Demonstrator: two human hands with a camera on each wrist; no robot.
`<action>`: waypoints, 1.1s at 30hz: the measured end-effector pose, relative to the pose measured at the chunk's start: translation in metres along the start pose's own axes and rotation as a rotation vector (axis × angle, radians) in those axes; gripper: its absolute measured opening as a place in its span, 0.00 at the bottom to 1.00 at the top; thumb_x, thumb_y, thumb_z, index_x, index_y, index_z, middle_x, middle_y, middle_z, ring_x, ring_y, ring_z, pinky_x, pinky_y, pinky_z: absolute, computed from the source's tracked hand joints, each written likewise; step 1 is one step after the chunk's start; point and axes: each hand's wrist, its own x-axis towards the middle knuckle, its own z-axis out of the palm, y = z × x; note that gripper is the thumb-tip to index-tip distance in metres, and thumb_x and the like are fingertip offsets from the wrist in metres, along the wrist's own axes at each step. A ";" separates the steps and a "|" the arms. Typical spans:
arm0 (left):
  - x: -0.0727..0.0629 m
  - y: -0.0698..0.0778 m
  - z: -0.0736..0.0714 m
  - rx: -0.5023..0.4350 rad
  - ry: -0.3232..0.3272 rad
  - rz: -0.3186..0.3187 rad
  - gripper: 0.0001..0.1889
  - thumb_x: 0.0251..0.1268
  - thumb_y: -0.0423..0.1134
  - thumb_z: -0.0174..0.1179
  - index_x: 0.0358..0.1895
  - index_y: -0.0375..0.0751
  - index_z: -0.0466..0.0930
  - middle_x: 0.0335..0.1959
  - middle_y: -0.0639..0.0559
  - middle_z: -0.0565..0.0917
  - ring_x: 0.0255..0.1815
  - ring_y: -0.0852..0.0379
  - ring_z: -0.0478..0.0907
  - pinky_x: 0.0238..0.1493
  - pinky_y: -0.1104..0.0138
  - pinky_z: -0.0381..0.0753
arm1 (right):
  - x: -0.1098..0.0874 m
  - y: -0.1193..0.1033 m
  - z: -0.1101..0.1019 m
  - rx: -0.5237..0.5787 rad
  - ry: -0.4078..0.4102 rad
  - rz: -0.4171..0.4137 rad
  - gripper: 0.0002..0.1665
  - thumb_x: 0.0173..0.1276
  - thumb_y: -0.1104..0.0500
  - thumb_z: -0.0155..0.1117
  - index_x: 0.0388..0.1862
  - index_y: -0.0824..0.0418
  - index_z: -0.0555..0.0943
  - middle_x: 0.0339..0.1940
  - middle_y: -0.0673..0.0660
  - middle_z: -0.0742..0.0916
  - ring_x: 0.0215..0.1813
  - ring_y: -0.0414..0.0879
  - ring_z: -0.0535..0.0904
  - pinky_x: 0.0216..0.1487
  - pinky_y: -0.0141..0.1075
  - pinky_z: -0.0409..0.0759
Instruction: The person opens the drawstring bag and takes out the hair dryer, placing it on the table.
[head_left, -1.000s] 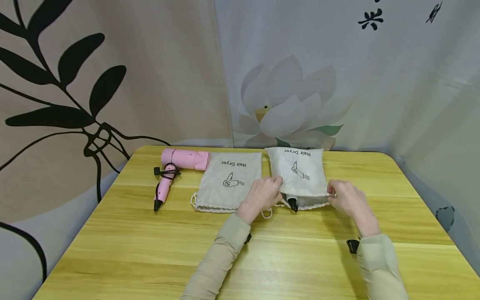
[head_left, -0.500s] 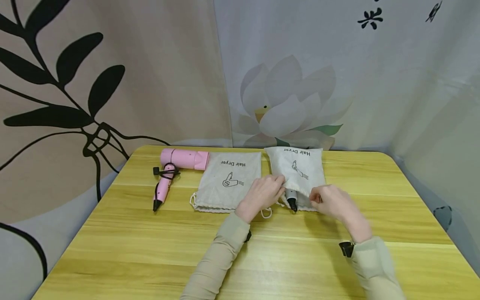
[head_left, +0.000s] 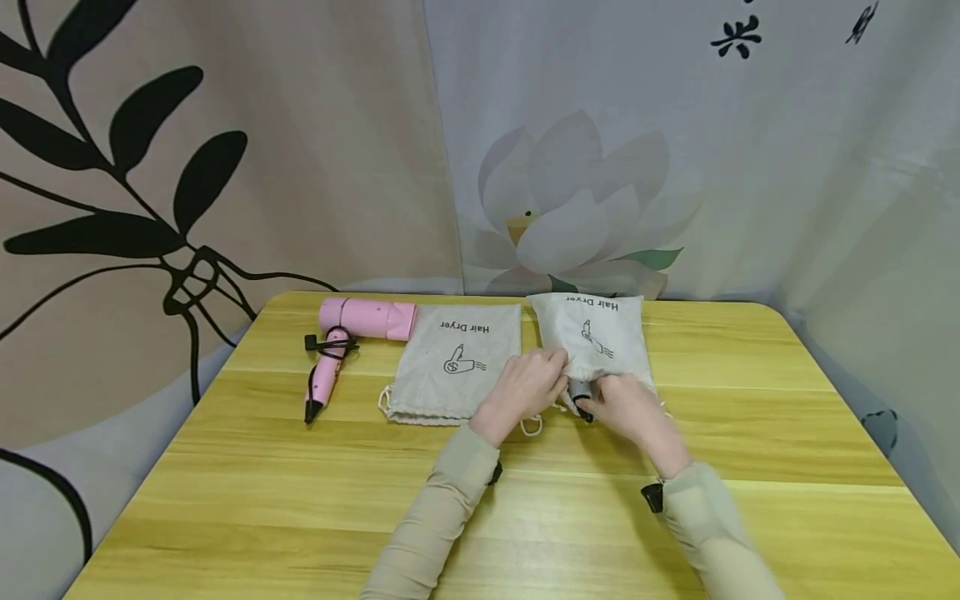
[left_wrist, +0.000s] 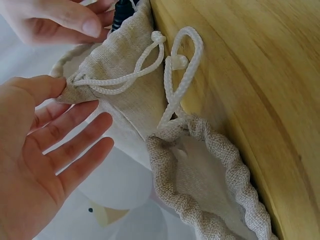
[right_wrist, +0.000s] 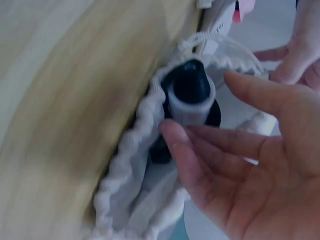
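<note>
A light cloth drawstring bag (head_left: pixel 600 333) printed "Hair Dryer" lies at the back right of the table, its mouth facing me. From that mouth pokes the grey handle (right_wrist: pixel 192 107) of a hair dryer, ending in a black cord sleeve; the rest is hidden in the cloth. My left hand (head_left: pixel 525 387) pinches the mouth's rim between thumb and index finger, its other fingers spread. My right hand (head_left: pixel 633 408) is at the mouth, thumb and fingers apart on either side of the handle end. Whether it touches the handle is unclear.
A second, flat "Hair Dryer" bag (head_left: pixel 457 367) lies left of the first, with white cord loops. Further left is a pink hair dryer (head_left: pixel 367 318) with its folded handle and black cord. A printed curtain (head_left: pixel 360 167) hangs behind the wooden table (head_left: pixel 247 500).
My right hand has let go of the bag's right rim and moved left to the grey handle at the mouth. The left hand keeps its place on the rim.
</note>
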 end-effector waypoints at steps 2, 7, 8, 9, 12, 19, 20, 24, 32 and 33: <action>0.000 -0.001 0.000 -0.002 -0.003 0.008 0.07 0.68 0.44 0.53 0.39 0.45 0.75 0.26 0.55 0.78 0.25 0.59 0.75 0.20 0.71 0.72 | 0.003 -0.004 0.003 0.020 -0.005 0.034 0.20 0.59 0.51 0.68 0.17 0.57 0.70 0.13 0.51 0.73 0.16 0.43 0.67 0.18 0.34 0.64; -0.001 -0.002 0.000 -0.025 -0.032 0.021 0.07 0.67 0.43 0.55 0.39 0.45 0.75 0.26 0.55 0.78 0.24 0.60 0.74 0.21 0.72 0.71 | 0.007 -0.011 0.006 0.075 -0.024 0.118 0.17 0.60 0.51 0.67 0.25 0.62 0.75 0.17 0.54 0.75 0.18 0.45 0.70 0.18 0.34 0.65; -0.001 -0.002 -0.001 -0.031 -0.041 0.023 0.07 0.67 0.43 0.56 0.39 0.45 0.74 0.26 0.55 0.78 0.24 0.61 0.74 0.21 0.73 0.71 | 0.007 -0.012 0.007 0.087 -0.027 0.129 0.17 0.60 0.51 0.67 0.28 0.63 0.76 0.18 0.54 0.75 0.19 0.45 0.70 0.18 0.34 0.66; -0.001 -0.002 -0.001 -0.038 -0.048 0.024 0.07 0.66 0.43 0.56 0.40 0.45 0.74 0.27 0.55 0.78 0.24 0.61 0.74 0.22 0.73 0.72 | 0.008 -0.012 0.007 0.099 -0.025 0.135 0.17 0.60 0.51 0.67 0.31 0.65 0.76 0.19 0.55 0.76 0.19 0.45 0.71 0.19 0.34 0.67; -0.001 -0.003 -0.001 -0.053 -0.066 0.031 0.08 0.65 0.43 0.58 0.40 0.45 0.74 0.29 0.56 0.79 0.26 0.61 0.75 0.23 0.74 0.72 | 0.010 -0.013 0.009 0.129 -0.016 0.149 0.19 0.60 0.51 0.68 0.34 0.67 0.77 0.20 0.56 0.76 0.20 0.46 0.71 0.19 0.34 0.67; -0.002 -0.002 0.000 -0.110 -0.126 0.020 0.13 0.59 0.44 0.64 0.41 0.45 0.72 0.33 0.55 0.78 0.29 0.60 0.76 0.26 0.74 0.74 | 0.015 -0.015 0.014 0.123 0.047 0.159 0.14 0.59 0.56 0.65 0.27 0.67 0.76 0.18 0.57 0.76 0.18 0.46 0.70 0.18 0.34 0.66; -0.002 -0.002 0.000 -0.116 -0.133 0.017 0.13 0.59 0.44 0.65 0.41 0.46 0.72 0.33 0.55 0.78 0.30 0.60 0.76 0.27 0.74 0.74 | 0.016 -0.015 0.014 0.119 0.050 0.164 0.13 0.59 0.57 0.65 0.26 0.67 0.75 0.17 0.57 0.76 0.18 0.46 0.69 0.17 0.34 0.66; -0.003 -0.001 0.002 -0.117 -0.142 0.013 0.14 0.58 0.44 0.65 0.42 0.46 0.72 0.35 0.55 0.78 0.31 0.59 0.77 0.27 0.73 0.75 | 0.018 -0.016 0.016 0.131 0.058 0.182 0.13 0.58 0.58 0.66 0.26 0.67 0.74 0.17 0.57 0.76 0.17 0.45 0.69 0.16 0.33 0.65; -0.003 0.002 0.004 -0.080 -0.131 0.007 0.14 0.59 0.44 0.64 0.43 0.46 0.72 0.35 0.54 0.78 0.32 0.58 0.78 0.28 0.71 0.77 | 0.022 -0.016 0.019 0.144 0.063 0.213 0.12 0.55 0.60 0.66 0.26 0.66 0.73 0.17 0.58 0.77 0.17 0.46 0.70 0.16 0.34 0.66; -0.003 0.002 0.004 -0.075 -0.133 0.006 0.14 0.59 0.44 0.64 0.43 0.46 0.72 0.35 0.54 0.79 0.32 0.58 0.78 0.28 0.71 0.77 | 0.023 -0.015 0.019 0.144 0.058 0.216 0.12 0.55 0.60 0.66 0.25 0.66 0.73 0.17 0.58 0.76 0.17 0.46 0.69 0.16 0.33 0.66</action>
